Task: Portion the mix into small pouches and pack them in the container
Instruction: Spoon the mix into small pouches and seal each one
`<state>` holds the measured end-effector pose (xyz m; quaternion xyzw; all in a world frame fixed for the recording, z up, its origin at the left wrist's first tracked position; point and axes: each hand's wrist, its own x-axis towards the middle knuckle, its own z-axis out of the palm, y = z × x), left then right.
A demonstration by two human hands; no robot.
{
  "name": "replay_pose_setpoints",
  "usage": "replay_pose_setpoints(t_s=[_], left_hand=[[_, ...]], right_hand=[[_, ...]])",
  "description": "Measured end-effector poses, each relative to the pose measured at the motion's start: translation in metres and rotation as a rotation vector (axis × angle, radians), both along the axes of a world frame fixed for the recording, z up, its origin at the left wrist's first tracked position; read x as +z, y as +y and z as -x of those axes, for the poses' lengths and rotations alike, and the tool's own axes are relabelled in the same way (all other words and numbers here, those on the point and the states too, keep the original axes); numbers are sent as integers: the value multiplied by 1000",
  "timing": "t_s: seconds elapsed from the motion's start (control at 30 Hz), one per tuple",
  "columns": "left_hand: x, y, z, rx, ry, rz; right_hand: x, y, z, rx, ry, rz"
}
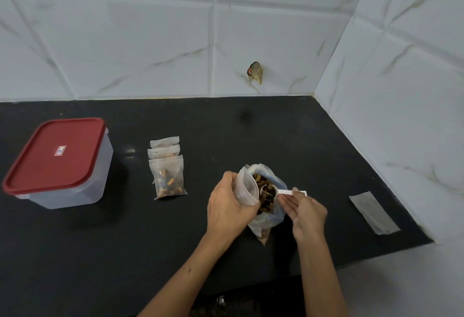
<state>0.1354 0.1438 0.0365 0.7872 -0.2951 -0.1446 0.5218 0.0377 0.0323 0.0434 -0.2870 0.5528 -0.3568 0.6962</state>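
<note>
At the far left of the dark bench stands one clear container, its red lid on. Right of it lie three filled pouches, overlapping in a row. Further right, the left hand curls round a small pouch, holding its mouth open beside the big bag of mix. The right hand pinches the handle of one white scoop, loaded and touching the pouch mouth. The step in hand looks like filling the fourth pouch; next the scoop must tip in without spilling. Far right lies one flat empty pouch.
</note>
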Motion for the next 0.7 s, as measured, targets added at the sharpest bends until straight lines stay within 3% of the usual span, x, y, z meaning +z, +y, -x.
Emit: replay_pose_setpoints(t_s=[0.17,0.43,0.7], left_hand=[[0,-5,0,-10,-25,-11],[14,-19,6,-33,-90,-51],[22,-29,8,-49,99,-44]], right_hand=[[16,3,5,-25,-74,-60],[74,11,4,-43,-204,56],[77,25,-6,-2,-69,346]])
